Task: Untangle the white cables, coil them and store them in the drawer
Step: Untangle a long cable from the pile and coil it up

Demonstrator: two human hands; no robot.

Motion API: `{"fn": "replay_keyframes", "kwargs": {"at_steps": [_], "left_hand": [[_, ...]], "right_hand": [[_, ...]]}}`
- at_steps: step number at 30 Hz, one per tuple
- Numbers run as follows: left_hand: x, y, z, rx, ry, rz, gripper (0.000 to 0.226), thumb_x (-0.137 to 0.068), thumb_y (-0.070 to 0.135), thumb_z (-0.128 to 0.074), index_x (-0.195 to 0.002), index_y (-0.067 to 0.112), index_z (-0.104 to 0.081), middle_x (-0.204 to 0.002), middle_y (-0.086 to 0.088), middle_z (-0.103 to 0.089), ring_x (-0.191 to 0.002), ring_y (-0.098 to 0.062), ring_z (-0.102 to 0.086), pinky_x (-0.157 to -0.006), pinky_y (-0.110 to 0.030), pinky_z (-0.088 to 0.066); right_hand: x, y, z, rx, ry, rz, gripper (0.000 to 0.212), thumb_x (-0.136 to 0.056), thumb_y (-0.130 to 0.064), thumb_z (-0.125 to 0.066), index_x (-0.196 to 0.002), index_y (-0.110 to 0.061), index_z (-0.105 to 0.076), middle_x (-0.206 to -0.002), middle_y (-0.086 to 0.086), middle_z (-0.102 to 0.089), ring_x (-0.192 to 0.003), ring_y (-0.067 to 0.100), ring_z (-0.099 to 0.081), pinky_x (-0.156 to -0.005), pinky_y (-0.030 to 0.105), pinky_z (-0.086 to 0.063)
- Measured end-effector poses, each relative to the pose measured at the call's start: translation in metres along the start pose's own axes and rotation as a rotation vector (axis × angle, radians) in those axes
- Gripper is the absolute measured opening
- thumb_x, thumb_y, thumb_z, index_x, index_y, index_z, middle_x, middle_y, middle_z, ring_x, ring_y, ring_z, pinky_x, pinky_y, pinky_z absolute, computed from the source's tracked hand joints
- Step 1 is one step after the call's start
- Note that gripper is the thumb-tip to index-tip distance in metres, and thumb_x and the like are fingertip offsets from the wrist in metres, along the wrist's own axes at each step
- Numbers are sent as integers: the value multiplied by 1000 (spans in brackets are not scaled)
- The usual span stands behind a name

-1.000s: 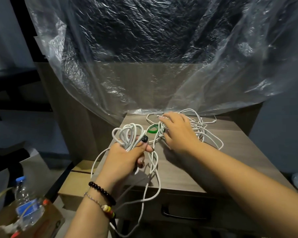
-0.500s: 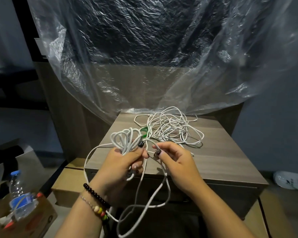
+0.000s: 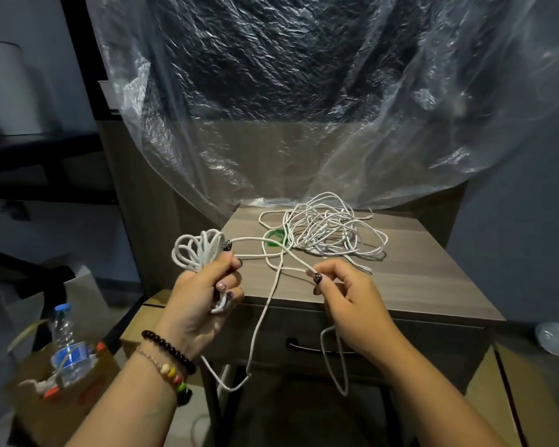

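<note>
My left hand (image 3: 204, 291) grips a coiled bundle of white cable (image 3: 197, 251), its loops sticking up above my fist. A strand runs from it across to my right hand (image 3: 346, 298), which pinches the cable between thumb and forefinger near the cabinet's front edge. More cable hangs in loops (image 3: 259, 333) below both hands. A tangled pile of white cables (image 3: 329, 230) lies on top of the wooden cabinet (image 3: 417, 279), with a green item (image 3: 276, 237) partly under it. The drawer (image 3: 433, 346) with its dark handle (image 3: 304, 346) is closed.
Clear plastic sheeting (image 3: 304, 108) hangs over dark furniture behind the cabinet. A cardboard box (image 3: 65, 391) holding a water bottle (image 3: 67, 346) stands at lower left. Flat cardboard (image 3: 497, 398) lies on the floor at right.
My right hand left the pile on the cabinet, came back toward me and took a strand in a pinch. The hands have since moved apart, stretching the strand between them.
</note>
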State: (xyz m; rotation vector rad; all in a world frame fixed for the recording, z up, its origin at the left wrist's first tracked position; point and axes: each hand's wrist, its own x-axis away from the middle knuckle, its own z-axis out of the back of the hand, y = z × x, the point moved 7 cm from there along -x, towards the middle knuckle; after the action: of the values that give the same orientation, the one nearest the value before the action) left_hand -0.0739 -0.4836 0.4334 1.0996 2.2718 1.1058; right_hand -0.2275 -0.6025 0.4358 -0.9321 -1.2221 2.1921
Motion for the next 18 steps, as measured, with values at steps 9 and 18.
{"fn": "replay_keyframes", "kwargs": {"at_steps": [9,18], "left_hand": [[38,-39,-1,-67,-5,143,34,-73,14,-62,-103,2,-72,-67,-2,-56,-44,-3,-36,-41,-14,-33],[34,-55,-11,-144,7,159,41,-60,31,-73,-93,7,-73,-61,0,-46,-44,-5,-38,-41,-15,-30]], "right_hand": [[36,-17,-9,-61,46,181,39,-97,-5,-49,-119,-35,-57,-94,-16,-62,-84,5,-59,-71,17,-49],[57,-33,-18,627,18,450,56,-82,-17,-45,-135,-34,-48,-80,-9,-49,-58,14,-52,-43,31,-47]]}}
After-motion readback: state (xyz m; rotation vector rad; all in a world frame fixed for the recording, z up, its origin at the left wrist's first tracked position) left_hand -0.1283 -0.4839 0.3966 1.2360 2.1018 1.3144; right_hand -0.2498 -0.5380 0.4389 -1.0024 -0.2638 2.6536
